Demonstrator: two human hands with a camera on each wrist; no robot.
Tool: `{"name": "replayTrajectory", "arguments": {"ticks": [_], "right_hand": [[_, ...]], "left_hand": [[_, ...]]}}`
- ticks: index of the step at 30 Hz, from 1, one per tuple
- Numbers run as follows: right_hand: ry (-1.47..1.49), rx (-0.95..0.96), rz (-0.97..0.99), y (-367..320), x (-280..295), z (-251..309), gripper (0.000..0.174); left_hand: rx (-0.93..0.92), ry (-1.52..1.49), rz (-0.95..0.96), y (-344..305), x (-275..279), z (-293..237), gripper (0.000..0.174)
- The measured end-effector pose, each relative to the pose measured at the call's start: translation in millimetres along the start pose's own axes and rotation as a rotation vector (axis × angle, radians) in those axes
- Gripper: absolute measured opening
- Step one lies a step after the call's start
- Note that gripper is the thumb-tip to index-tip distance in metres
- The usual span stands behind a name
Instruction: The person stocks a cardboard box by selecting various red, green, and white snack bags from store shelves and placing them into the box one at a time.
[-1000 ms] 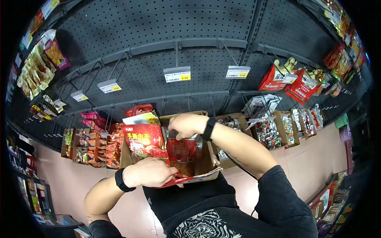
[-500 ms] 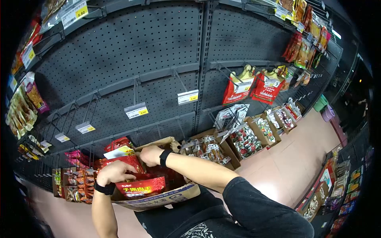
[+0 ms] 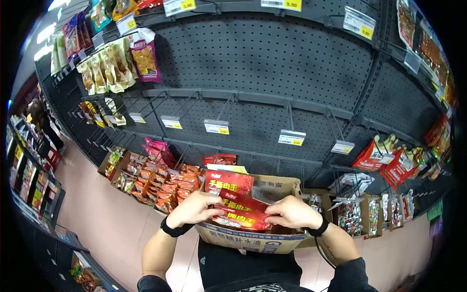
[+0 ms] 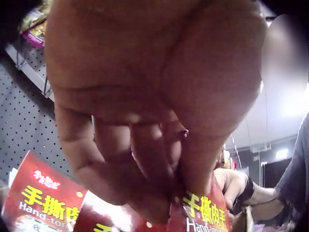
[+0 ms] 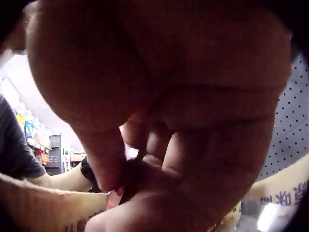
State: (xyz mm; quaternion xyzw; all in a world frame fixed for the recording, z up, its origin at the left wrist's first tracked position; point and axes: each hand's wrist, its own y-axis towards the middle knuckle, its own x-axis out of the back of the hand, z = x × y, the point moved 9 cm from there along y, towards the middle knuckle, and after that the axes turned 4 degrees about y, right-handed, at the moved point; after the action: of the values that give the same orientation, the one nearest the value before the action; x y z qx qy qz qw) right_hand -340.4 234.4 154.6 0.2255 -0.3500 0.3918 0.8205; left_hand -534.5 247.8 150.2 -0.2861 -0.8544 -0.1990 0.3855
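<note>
Red jerky pouches [image 3: 238, 220] with yellow lettering stand in an open cardboard box [image 3: 250, 243] held against the body. My left hand [image 3: 197, 208] pinches the left side of the front pouches between thumb and fingers. In the left wrist view, a red pouch [image 4: 205, 212] shows beside the thumb. At the right end of the same pouches, my right hand [image 3: 293, 212] grips their edge with thumb and fingertips. Its palm fills the right wrist view, and only a sliver of red shows at the thumb tip. Another jerky pouch [image 3: 228, 182] stands upright behind, apart from the fingers.
Behind the box rises a dark pegboard shelf [image 3: 262, 63] with hooks and price tags [image 3: 216, 127]. Boxes of small orange snack packs [image 3: 168, 187] stand on the left, and more snack boxes [image 3: 350, 216] on the right. Red bags [image 3: 399, 168] hang at the right.
My right hand has come from deep in the box to the right edge of the front pouches. The left hand now pinches their left side. The head view has swung about.
</note>
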Motion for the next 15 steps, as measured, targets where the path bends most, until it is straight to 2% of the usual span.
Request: {"name": "replayTrajectory", "arguments": {"ticks": [1,3,4,5,7,9,11,13,15], "right_hand": [[-0.062,0.014,-0.055,3,15,14,0.017],[0.175,-0.034,-0.271,15,57,33,0.017],[0.340,-0.099,-0.367,27,64,26,0.022],[0.508,-0.168,-0.462,42,65,20,0.028],[0.490,-0.064,-0.363,93,46,35,0.032],[0.354,-0.068,-0.284,137,14,28,0.035],[0.691,-0.192,-0.343,168,-12,7,0.038],[0.695,-0.196,-0.302,207,-40,-43,0.039],[0.702,-0.206,-0.256,228,-51,-59,0.040]], "left_hand": [[-0.002,-0.052,-0.123,-4,13,-2,0.016],[0.189,-0.634,-0.485,-22,36,26,0.012],[0.072,-0.702,-0.653,-24,58,27,0.014],[0.009,-0.893,-0.806,-27,70,43,0.019],[0.054,-1.054,-0.919,-26,87,69,0.018],[0.134,-1.089,-0.973,-26,88,115,0.017],[0.251,-1.220,-0.921,-23,77,178,0.016],[0.339,-1.213,-0.945,-24,84,205,0.013],[0.350,-1.115,-0.955,-21,107,209,0.013]]}}
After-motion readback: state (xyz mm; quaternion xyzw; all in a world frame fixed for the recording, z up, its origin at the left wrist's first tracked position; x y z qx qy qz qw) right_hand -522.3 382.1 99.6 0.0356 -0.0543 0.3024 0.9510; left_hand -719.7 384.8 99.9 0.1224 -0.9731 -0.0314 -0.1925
